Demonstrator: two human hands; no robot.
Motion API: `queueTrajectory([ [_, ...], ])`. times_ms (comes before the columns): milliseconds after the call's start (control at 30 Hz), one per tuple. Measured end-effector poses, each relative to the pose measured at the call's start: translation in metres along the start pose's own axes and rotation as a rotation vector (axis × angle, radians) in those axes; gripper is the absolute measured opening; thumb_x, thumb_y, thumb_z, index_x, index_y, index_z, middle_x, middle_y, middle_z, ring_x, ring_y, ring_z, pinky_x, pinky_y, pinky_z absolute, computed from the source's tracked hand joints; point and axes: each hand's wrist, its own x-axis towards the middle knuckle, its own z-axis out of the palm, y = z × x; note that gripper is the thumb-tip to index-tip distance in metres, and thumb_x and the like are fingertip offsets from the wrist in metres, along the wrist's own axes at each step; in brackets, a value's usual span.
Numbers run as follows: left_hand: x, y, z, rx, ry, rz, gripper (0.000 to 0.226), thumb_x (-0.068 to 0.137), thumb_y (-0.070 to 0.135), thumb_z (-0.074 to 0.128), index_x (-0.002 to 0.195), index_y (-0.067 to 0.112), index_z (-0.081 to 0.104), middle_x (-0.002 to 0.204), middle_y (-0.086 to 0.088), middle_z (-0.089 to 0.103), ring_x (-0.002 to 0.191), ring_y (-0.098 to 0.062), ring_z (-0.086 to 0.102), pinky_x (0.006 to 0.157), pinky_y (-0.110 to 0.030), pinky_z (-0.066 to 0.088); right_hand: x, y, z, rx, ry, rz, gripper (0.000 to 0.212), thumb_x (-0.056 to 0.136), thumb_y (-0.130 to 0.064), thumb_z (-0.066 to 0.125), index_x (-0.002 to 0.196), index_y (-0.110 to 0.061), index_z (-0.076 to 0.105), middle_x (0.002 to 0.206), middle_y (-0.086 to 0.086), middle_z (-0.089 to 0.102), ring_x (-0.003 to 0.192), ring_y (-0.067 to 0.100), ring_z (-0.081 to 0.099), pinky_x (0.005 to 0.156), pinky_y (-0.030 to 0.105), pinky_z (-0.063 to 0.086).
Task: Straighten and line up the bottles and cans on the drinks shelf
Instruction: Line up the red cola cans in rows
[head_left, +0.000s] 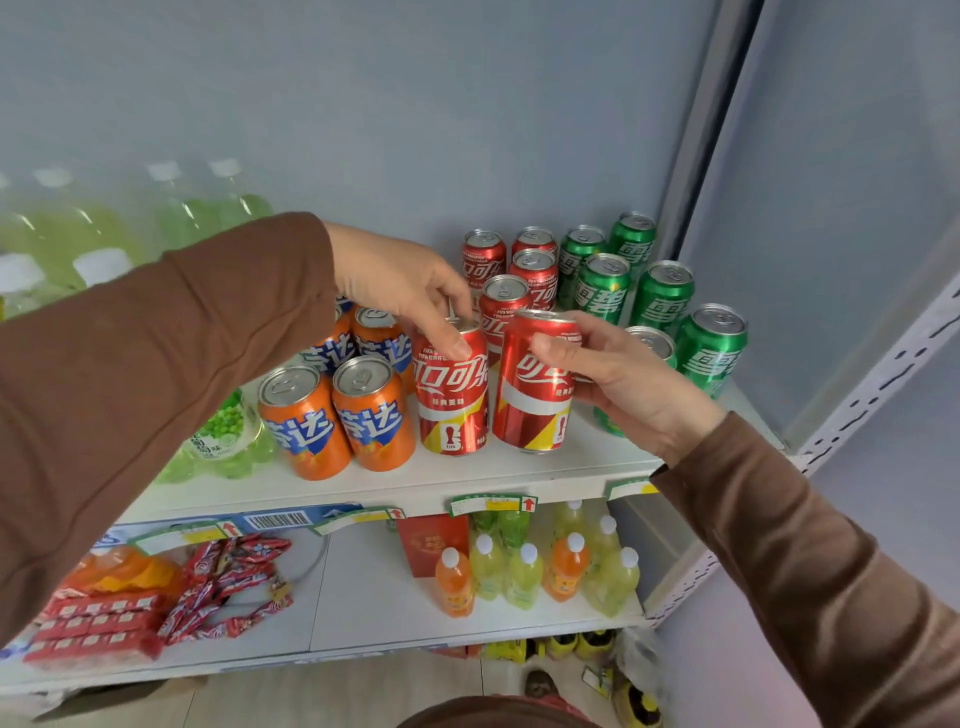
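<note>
The shelf (519, 470) carries the drinks, white and smooth, grey wall behind; right hand (618, 379) wraps the tilted front cola can (535, 384) mid-body; left hand (405, 291) pinches its upright neighbour (452, 389) by the rim; probably full, rigid, slick, best gripped round the sides.

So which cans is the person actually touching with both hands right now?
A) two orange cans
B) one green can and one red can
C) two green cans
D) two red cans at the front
D: the left hand grips the top of one front red can, and the right hand wraps around the red can beside it; the orange cans and green cans are untouched.
</note>
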Motion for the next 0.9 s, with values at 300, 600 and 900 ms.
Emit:
queueTrajectory([
  [300, 0.012, 0.002, 0.033, 0.187, 0.035, 0.002, 0.052, 0.065, 0.040, 0.088, 0.107, 0.025, 0.062, 0.098, 0.006, 0.071, 0.091, -0.017, 0.068, 0.082, -0.038, 0.057, 0.007, 0.043, -0.002, -0.071, 0.046, -0.075, 0.052, 0.071, -0.008, 0.081, 0.119, -0.016, 0.060, 0.104, -0.007, 0.074, 0.097, 0.007, 0.070, 0.083, 0.020, 0.054],
  [600, 0.013, 0.000, 0.037, 0.247, 0.028, -0.023, 0.057, 0.066, 0.039, 0.089, 0.112, 0.028, 0.057, 0.103, 0.010, 0.067, 0.091, -0.011, 0.065, 0.078, -0.035, 0.057, 0.018, 0.059, 0.002, -0.072, 0.019, -0.069, 0.060, 0.077, 0.001, 0.077, 0.131, -0.009, 0.053, 0.118, 0.003, 0.070, 0.106, 0.014, 0.068, 0.093, 0.029, 0.054],
  [900, 0.012, -0.005, 0.027, 0.137, -0.030, -0.055, 0.071, 0.071, 0.040, 0.084, 0.131, 0.028, 0.050, 0.122, 0.007, 0.059, 0.110, -0.012, 0.061, 0.097, -0.034, 0.052, 0.012, 0.049, 0.000, -0.089, 0.041, -0.070, 0.073, 0.086, -0.052, 0.063, 0.150, -0.029, 0.038, 0.148, -0.015, 0.050, 0.135, -0.001, 0.048, 0.110, 0.022, 0.040],
])
